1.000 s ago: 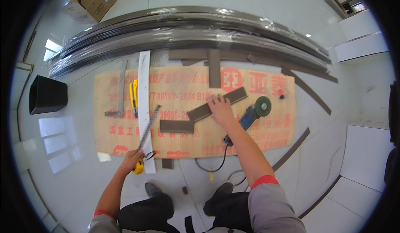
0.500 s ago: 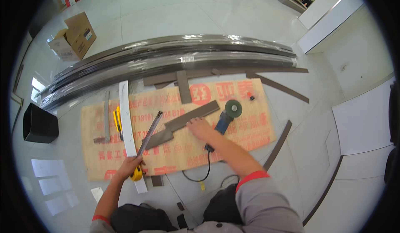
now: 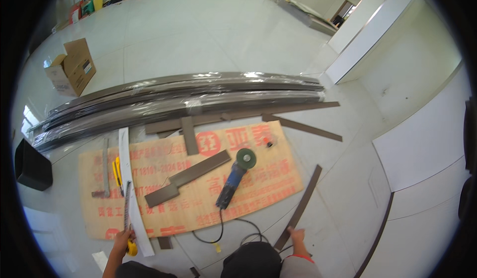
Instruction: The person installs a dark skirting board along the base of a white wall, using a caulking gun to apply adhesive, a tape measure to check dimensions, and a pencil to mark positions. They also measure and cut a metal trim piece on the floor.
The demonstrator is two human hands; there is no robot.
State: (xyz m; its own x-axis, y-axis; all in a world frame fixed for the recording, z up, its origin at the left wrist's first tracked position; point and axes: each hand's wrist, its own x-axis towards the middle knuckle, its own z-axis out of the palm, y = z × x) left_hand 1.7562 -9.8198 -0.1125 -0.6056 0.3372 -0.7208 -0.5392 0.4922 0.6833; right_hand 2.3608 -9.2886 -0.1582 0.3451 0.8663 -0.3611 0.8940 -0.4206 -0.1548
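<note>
My left hand point(image 3: 120, 240) is closed round a yellow tape measure point(image 3: 131, 248), with its metal blade pulled out over a white strip point(image 3: 130, 178). At the lower right my right hand point(image 3: 297, 235) has its fingers at the edge of a long brown strip point(image 3: 305, 198) on the floor and seems to grip it. An angle grinder point(image 3: 231, 184) with a green disc lies on a printed tan board point(image 3: 258, 193). Left of it are two short brown pieces point(image 3: 203, 167), touching end to end. Beside the white strip lies a yellow utility knife point(image 3: 117, 173).
Long plastic-wrapped brown profiles point(image 3: 198, 96) lie across the floor beyond the board. More brown strips point(image 3: 308, 128) lie at its far edge. A black bin point(image 3: 34, 164) and an open cardboard box point(image 3: 74, 68) stand at left. The grinder's cable point(image 3: 221, 228) curls near my knees.
My right hand has left the short brown piece and moved right and back to the long strip. The tape blade has swung left over the white strip. My view has tilted up.
</note>
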